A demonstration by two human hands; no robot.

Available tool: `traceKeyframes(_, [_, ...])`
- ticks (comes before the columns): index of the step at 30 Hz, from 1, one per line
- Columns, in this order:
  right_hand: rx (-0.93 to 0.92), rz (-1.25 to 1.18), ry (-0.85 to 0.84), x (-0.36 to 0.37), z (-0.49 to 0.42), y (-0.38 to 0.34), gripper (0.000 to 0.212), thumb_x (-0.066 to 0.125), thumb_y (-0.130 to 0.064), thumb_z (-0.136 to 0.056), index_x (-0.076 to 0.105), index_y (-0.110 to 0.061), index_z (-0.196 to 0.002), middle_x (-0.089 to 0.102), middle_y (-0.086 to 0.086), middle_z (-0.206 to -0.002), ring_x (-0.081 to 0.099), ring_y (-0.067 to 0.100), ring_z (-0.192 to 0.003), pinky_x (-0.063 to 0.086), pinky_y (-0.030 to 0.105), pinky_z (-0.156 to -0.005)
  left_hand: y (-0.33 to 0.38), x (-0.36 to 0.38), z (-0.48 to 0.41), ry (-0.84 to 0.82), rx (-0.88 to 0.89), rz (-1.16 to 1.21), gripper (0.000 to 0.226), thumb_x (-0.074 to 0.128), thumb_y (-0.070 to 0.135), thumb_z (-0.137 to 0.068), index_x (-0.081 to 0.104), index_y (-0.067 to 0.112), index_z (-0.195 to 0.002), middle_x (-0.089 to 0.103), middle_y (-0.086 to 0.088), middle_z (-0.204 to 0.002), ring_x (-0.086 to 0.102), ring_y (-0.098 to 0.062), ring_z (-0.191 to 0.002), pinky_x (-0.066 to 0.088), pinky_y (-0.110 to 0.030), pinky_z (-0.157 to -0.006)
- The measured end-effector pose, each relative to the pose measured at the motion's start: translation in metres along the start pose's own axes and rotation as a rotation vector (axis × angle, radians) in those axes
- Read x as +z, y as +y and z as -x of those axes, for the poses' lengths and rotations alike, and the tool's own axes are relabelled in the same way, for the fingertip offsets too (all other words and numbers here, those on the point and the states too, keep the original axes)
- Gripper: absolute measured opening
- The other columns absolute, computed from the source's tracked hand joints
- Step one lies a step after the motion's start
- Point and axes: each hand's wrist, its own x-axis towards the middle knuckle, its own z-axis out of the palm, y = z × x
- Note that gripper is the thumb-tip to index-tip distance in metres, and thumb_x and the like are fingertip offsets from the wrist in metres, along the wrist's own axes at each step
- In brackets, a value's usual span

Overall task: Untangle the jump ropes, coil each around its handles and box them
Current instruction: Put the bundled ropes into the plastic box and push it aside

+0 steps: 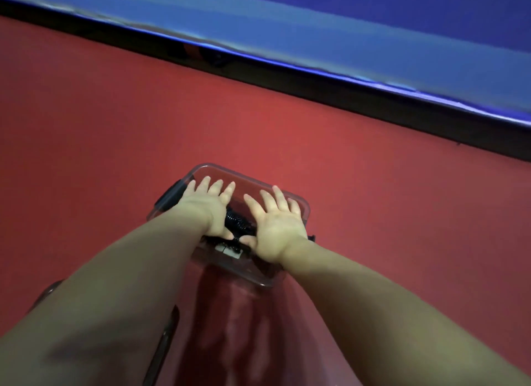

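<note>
Head view: a white label (228, 250) shows through the clear box (207, 171) near its close edge, too blurred for any writing to be read. Both bare arms reach forward and down. The left hand (205, 206) and right hand (277, 222) lie palm-down side by side on the box's transparent lid, fingers straight and spread, gripping nothing. The thumbs point inward, almost meeting. Between the hands, under the lid, sits a black coiled jump rope (240, 223) — inside the box. A dark latch (169, 197) is on the box's left end. The box rests on a red floor (115, 127), well apart from a blue mat (373, 26).
</note>
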Motion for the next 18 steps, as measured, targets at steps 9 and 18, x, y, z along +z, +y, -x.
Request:
traceKeyframes(9, [0.226,0.1,0.0,-0.053,0.153,0.073,0.09,0.036,-0.07,-0.086,-0.024,-0.035,-0.144,-0.029,0.002,-0.154,-0.032,0.032,-0.137,-0.013,0.056,-0.111,0.075,-0.048,0.112,0.155,0.141,0.061,0.119,0.055,0.076,-0.072,-0.029,0.03,-0.143,-0.033,-0.005,-0.152,-0.025,-0.029,-0.142,-0.008,-0.052,-0.115])
traceKeyframes(18, [0.505,0.103,-0.023,-0.045,0.338,0.185,0.09,0.035,-0.07,-0.087,-0.023,-0.034,-0.145,-0.026,0.003,-0.155,-0.028,0.031,-0.14,-0.008,0.055,-0.113,0.244,-0.059,0.189,0.21,0.474,-0.021,0.109,0.049,0.073,-0.079,-0.021,0.026,-0.147,-0.025,-0.006,-0.156,-0.022,-0.029,-0.143,-0.008,-0.05,-0.115])
